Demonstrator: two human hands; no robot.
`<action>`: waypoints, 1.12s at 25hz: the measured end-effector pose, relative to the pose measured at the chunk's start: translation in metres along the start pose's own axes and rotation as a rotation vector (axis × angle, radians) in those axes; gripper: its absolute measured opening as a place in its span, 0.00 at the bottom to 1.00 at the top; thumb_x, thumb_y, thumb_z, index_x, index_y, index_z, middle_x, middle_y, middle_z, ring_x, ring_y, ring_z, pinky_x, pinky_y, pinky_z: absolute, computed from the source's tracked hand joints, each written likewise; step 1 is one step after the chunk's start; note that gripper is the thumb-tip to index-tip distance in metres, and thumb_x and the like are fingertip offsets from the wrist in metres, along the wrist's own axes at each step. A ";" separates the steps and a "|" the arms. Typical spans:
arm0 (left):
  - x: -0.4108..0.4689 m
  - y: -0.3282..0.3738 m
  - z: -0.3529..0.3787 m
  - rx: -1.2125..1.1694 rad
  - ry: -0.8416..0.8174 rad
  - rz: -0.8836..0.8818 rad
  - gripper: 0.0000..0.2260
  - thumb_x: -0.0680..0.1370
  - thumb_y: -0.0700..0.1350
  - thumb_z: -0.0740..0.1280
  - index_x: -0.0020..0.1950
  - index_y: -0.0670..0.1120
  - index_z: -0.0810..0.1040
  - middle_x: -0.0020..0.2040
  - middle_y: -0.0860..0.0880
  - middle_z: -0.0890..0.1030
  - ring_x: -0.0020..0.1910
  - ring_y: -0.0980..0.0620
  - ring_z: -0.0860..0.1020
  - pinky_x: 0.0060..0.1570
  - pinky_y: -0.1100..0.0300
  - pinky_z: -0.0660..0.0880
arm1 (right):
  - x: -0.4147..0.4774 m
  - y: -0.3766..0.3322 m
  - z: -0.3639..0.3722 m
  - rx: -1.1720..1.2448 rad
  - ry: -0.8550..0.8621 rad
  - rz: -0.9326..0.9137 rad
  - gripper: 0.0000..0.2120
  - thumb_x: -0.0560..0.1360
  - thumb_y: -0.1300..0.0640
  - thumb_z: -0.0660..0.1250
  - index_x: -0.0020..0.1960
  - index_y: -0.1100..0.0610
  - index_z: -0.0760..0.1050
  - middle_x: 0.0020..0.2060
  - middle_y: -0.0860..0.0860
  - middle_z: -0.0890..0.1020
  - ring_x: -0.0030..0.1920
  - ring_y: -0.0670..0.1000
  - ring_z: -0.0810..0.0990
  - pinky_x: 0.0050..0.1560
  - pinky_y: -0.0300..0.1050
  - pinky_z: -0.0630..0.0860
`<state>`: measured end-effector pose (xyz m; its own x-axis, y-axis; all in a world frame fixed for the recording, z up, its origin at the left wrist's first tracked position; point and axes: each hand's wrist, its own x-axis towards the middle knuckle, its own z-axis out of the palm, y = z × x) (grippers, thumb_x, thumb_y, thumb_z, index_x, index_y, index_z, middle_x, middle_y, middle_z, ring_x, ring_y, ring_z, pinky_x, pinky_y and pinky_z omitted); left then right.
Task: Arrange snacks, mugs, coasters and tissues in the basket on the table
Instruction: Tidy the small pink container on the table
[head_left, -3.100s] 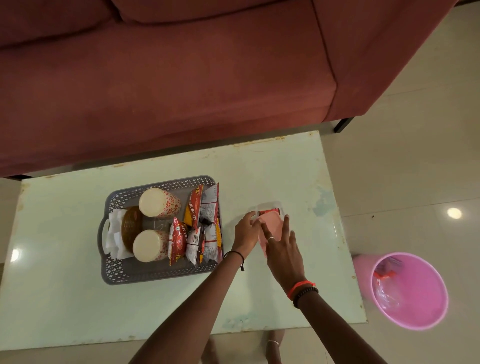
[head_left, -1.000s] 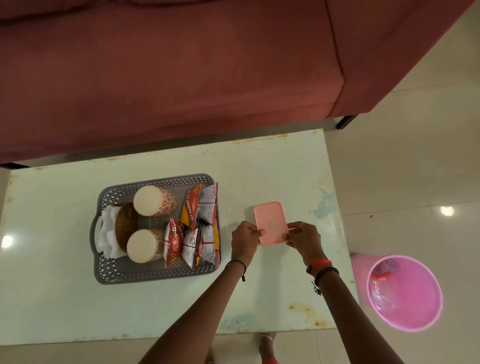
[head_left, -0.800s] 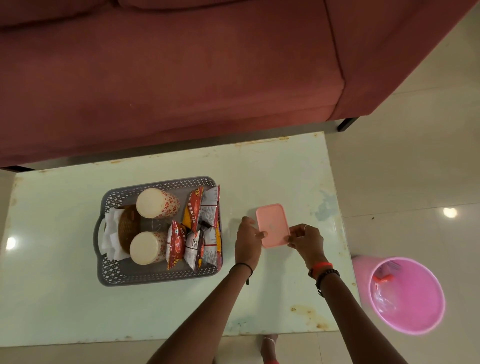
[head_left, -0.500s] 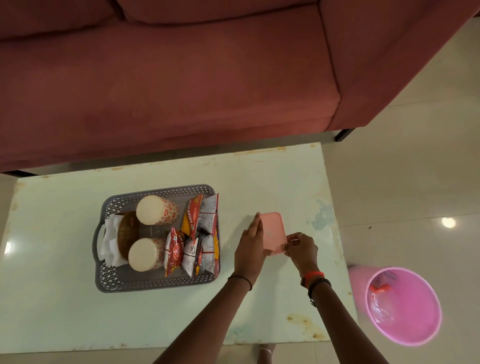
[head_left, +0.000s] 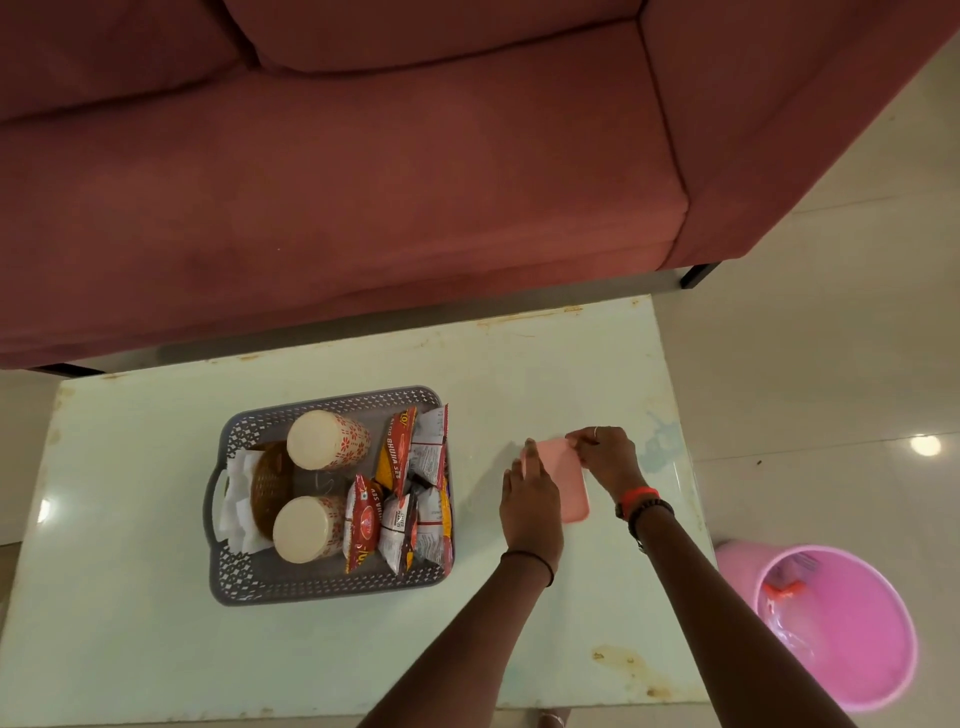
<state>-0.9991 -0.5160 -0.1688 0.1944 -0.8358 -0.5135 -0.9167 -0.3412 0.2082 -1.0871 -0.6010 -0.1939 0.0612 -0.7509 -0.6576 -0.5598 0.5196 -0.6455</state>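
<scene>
A grey perforated basket (head_left: 332, 590) stands on the pale green table (head_left: 130, 649). In it lie two white floral mugs (head_left: 327, 439) (head_left: 306, 527) on their sides, a brown woven coaster stack (head_left: 270, 483), white tissues (head_left: 234, 499) at the left end and several snack packets (head_left: 400, 493) at the right end. To the right of the basket a flat pink box (head_left: 563, 483) lies on the table. My left hand (head_left: 530, 499) presses against its left side. My right hand (head_left: 605, 457) pinches its far corner.
A dark red sofa (head_left: 363, 182) runs along the table's far side. A pink bin (head_left: 836, 623) with a plastic liner stands on the tiled floor by the table's right front corner. Rust stains mark the table's near right area.
My right hand has moved from the pink box's near right edge up to its far corner. My left hand has slid along the box's left side. The basket has not moved.
</scene>
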 end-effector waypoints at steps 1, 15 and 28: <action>0.001 0.001 0.000 0.007 -0.004 -0.005 0.22 0.80 0.35 0.58 0.73 0.36 0.59 0.79 0.43 0.48 0.76 0.44 0.56 0.76 0.54 0.54 | 0.002 0.000 0.000 -0.020 -0.004 -0.006 0.12 0.76 0.69 0.60 0.54 0.68 0.80 0.53 0.63 0.83 0.57 0.61 0.80 0.63 0.53 0.75; -0.014 -0.012 0.007 -0.180 -0.002 0.005 0.37 0.77 0.45 0.67 0.78 0.45 0.47 0.79 0.47 0.45 0.75 0.47 0.60 0.70 0.55 0.68 | -0.009 0.001 -0.001 -0.057 0.031 0.011 0.10 0.76 0.67 0.59 0.53 0.64 0.78 0.50 0.59 0.82 0.47 0.55 0.78 0.46 0.39 0.72; -0.031 0.014 0.045 -1.680 -0.078 -0.872 0.16 0.79 0.49 0.63 0.56 0.35 0.75 0.51 0.39 0.80 0.48 0.44 0.80 0.52 0.51 0.77 | -0.041 0.045 0.001 0.243 -0.190 0.136 0.20 0.79 0.65 0.58 0.71 0.60 0.68 0.63 0.57 0.76 0.62 0.59 0.77 0.56 0.49 0.79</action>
<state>-1.0334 -0.4753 -0.1878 0.2942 -0.2202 -0.9300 0.6687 -0.6478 0.3649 -1.1138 -0.5460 -0.1962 0.1655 -0.5902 -0.7901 -0.3612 0.7092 -0.6054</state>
